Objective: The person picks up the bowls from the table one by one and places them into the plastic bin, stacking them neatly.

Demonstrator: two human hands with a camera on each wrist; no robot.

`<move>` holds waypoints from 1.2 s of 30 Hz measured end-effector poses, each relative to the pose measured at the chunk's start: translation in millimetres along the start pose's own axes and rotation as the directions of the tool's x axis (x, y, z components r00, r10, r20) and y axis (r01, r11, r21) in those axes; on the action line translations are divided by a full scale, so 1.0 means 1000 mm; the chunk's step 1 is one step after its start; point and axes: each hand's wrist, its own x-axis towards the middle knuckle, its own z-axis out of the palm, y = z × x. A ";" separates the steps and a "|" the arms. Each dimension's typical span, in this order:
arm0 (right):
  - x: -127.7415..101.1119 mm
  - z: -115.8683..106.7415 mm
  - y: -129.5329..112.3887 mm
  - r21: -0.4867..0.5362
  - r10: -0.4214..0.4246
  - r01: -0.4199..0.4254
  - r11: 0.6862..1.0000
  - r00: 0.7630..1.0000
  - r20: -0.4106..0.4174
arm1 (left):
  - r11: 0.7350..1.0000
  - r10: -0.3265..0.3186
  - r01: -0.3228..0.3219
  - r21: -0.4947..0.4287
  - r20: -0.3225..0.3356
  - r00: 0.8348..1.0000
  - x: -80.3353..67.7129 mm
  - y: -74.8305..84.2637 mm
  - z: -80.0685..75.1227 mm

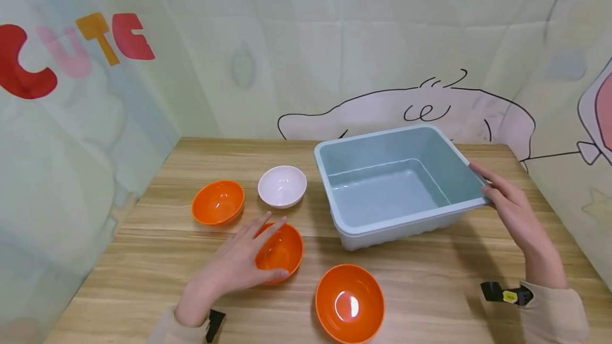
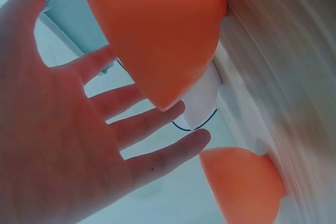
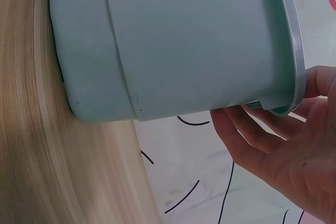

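Note:
My left hand [image 1: 239, 261] lies spread over the left side of an orange bowl [image 1: 283, 251] on the wooden table [image 1: 430, 280]; its fingers reach the far rim and the thumb sits at the near side. In the left wrist view the open palm [image 2: 63, 145] faces that orange bowl [image 2: 157, 30]. My right hand [image 1: 507, 206] rests against the right end of a pale blue plastic tub [image 1: 401, 221]. In the right wrist view its fingers [image 3: 236, 129] lie fairly straight under the rim of the tub [image 3: 184, 45], with the thumb on the rim's other side.
A second orange bowl [image 1: 217, 202] and a white bowl [image 1: 282, 186] stand behind the left hand. A third orange bowl [image 1: 350, 303] sits near the table's front edge. Printed cloth walls close in the back and both sides.

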 end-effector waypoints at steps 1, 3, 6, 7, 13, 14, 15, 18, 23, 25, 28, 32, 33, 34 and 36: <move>-0.001 0.000 0.000 0.000 -0.005 0.005 1.000 1.000 -0.002 | 1.000 0.003 -0.003 0.000 0.000 1.000 0.000 0.000 0.000; -0.002 0.000 0.000 0.003 -0.023 0.023 1.000 1.000 0.002 | 1.000 0.006 -0.006 0.003 0.004 1.000 0.000 0.000 0.001; -0.002 0.000 0.001 0.006 -0.030 0.029 1.000 1.000 0.005 | 1.000 0.018 -0.018 0.010 0.004 1.000 0.001 0.001 0.003; -0.002 -0.001 0.001 0.006 -0.033 0.033 0.999 0.999 0.008 | 1.000 0.019 -0.019 0.010 0.006 1.000 0.001 0.001 0.003; -0.001 -0.002 0.002 0.011 -0.032 0.032 0.999 0.999 0.007 | 1.000 0.023 -0.023 0.009 0.018 1.000 0.001 0.004 0.006; -0.001 -0.002 0.003 0.012 -0.033 0.033 0.999 0.999 0.008 | 1.000 0.023 -0.023 0.009 0.019 1.000 0.001 0.004 0.006; -0.001 -0.002 0.003 0.013 -0.036 0.036 0.999 0.999 0.010 | 1.000 0.024 -0.024 0.010 0.020 1.000 0.001 0.005 0.007; 0.000 -0.002 0.003 0.014 -0.032 0.031 0.999 0.999 0.012 | 1.000 0.026 -0.026 0.012 0.019 0.999 0.001 0.006 0.007; -0.001 -0.001 0.002 0.012 -0.013 0.013 1.000 1.000 0.010 | 0.999 0.045 -0.045 0.018 0.003 0.999 0.003 0.007 0.006; -0.001 -0.001 0.002 0.017 -0.009 0.009 1.000 1.000 0.009 | 0.998 0.052 -0.052 0.021 -0.001 0.999 0.003 0.007 0.006; 0.000 -0.002 0.002 0.024 -0.018 0.017 1.000 1.000 0.011 | 0.997 0.066 -0.066 0.031 -0.006 0.998 0.004 0.006 0.007; 0.000 -0.002 0.003 0.034 -0.030 0.029 0.999 0.999 0.016 | 0.996 0.081 -0.081 0.049 -0.010 0.997 0.005 0.006 0.007; 0.000 -0.002 0.004 0.034 -0.036 0.035 0.999 0.999 0.018 | 0.995 0.084 -0.083 0.049 -0.009 0.996 0.005 0.006 0.007; 0.000 -0.002 0.004 0.035 -0.036 0.036 0.999 0.999 0.019 | 0.995 0.084 -0.083 0.050 -0.008 0.996 0.006 0.006 0.006; 0.000 -0.002 0.004 0.035 -0.035 0.035 0.999 0.999 0.020 | 0.995 0.083 -0.082 0.048 -0.005 0.997 0.006 0.006 0.006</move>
